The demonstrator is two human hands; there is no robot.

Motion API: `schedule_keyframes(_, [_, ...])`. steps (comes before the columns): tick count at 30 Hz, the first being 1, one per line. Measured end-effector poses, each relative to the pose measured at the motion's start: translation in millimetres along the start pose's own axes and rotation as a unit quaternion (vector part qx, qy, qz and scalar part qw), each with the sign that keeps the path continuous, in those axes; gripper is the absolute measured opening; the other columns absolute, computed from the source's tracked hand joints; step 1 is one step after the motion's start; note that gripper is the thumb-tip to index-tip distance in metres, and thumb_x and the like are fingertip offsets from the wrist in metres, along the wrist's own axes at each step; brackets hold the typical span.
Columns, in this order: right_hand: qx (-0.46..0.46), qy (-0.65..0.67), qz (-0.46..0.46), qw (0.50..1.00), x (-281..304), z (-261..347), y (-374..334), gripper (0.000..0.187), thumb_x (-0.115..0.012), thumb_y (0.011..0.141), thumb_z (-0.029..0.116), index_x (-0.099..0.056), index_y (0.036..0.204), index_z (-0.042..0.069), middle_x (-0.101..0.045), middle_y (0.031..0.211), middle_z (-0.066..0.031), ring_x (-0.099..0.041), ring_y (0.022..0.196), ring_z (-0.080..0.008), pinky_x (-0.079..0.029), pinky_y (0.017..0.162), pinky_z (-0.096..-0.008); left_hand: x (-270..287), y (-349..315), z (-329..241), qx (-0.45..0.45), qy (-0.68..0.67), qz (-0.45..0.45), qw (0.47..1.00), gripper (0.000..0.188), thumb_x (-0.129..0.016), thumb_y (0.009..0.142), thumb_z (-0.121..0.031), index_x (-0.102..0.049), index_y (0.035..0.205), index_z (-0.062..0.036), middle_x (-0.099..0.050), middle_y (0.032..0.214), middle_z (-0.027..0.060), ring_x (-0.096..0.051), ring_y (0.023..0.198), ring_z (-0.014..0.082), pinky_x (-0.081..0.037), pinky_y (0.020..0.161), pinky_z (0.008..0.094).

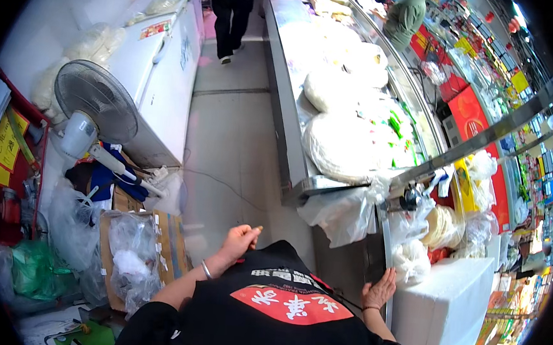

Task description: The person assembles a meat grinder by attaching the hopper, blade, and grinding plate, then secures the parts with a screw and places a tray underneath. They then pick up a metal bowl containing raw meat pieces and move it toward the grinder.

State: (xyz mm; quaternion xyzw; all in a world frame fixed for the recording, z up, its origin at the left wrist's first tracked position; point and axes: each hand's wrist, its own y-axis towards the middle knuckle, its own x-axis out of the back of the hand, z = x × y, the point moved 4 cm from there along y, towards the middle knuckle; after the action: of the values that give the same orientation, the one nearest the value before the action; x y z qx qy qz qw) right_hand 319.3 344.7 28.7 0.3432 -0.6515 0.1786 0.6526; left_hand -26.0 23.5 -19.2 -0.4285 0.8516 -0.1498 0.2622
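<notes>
My left hand [239, 242] is closed in a loose fist just above the black apron [281, 282], a pale bracelet [206, 269] on its wrist. Its curled fingers hide whatever may be inside. On the other side, my right hand [379, 290] has its fingers stretched out, lying along the edge of the metal counter [387, 244]. Nothing shows in it. Close to its fingertips hangs a white plastic bag [410, 262], and a white foam box [446, 312] stands to the right.
A long counter [282, 96] with round white bundles [339, 148] runs ahead on the right. Left of the aisle are white chest freezers [143, 54], a grey fan [95, 102] and a carton of plastic bags [133, 252]. A cable [224, 185] crosses the floor. A person in black [226, 15] is farther ahead.
</notes>
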Motion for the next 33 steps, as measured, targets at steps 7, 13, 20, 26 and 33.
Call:
schedule_keyframes(7, [-0.019, -0.019, -0.002, 1.0, 0.8, 11.8, 0.3, 0.091, -0.063, 0.063, 0.014, -0.022, 0.143, -0.001, -0.025, 0.151, -0.019, -0.023, 0.141, -0.0356, -0.021, 0.112, -0.0502, 24.2, 21.8, -9.8, -0.049, 0.034, 0.004, 0.998, 0.015, -0.064, 0.089, -0.012, -0.054, 0.097, -0.004, -0.059, 0.077, 0.0014, -0.054, 0.063, 0.0065, -0.046, 0.058, 0.0215])
schedule_keyframes(13, [-0.08, -0.032, 0.014, 0.996, -2.1, 27.1, 7.8, 0.093, -0.065, 0.065, 0.016, -0.02, 0.144, -0.002, -0.021, 0.152, -0.019, -0.017, 0.143, -0.0347, -0.013, 0.115, -0.0501, 28.0, 21.5, -7.7, 0.002, 0.058, 0.059, 0.997, 0.021, -0.061, 0.091, -0.009, -0.056, 0.11, -0.002, -0.062, 0.084, 0.0042, -0.057, 0.068, 0.0078, -0.049, 0.063, 0.0218])
schedule_keyframes(20, [-0.147, -0.044, -0.003, 0.988, -10.4, 35.9, 10.7, 0.094, -0.066, 0.065, 0.017, -0.019, 0.145, -0.001, -0.021, 0.153, -0.0172, -0.016, 0.144, -0.033, -0.012, 0.116, -0.0489, 59.5, 16.3, -19.4, -0.025, 0.023, -0.011, 0.999, 0.018, -0.057, 0.093, -0.008, -0.056, 0.11, -0.0012, -0.063, 0.085, 0.0056, -0.058, 0.068, 0.0089, -0.05, 0.065, 0.0216])
schedule_keyframes(26, [-0.169, -0.018, -0.013, 0.985, -13.9, 33.3, 11.9, 0.095, -0.068, 0.064, 0.014, -0.019, 0.145, 0.001, -0.02, 0.153, -0.0158, -0.014, 0.144, -0.032, -0.009, 0.116, -0.0483, 61.8, 12.1, -21.7, -0.015, 0.047, -0.003, 0.999, 0.018, -0.056, 0.094, -0.009, -0.057, 0.109, -0.0004, -0.063, 0.085, 0.0056, -0.059, 0.069, 0.009, -0.05, 0.065, 0.0215])
schedule_keyframes(33, [-0.166, -0.026, -0.026, 0.985, -13.7, 33.8, 10.9, 0.095, -0.068, 0.065, 0.016, -0.019, 0.145, 0.002, -0.021, 0.153, -0.015, -0.016, 0.144, -0.0331, -0.012, 0.116, -0.0494, 59.2, 11.5, -11.6, -0.031, 0.072, 0.013, 0.997, 0.019, -0.056, 0.094, -0.011, -0.057, 0.109, 0.0006, -0.063, 0.09, 0.0068, -0.06, 0.077, 0.0105, -0.051, 0.07, 0.0233])
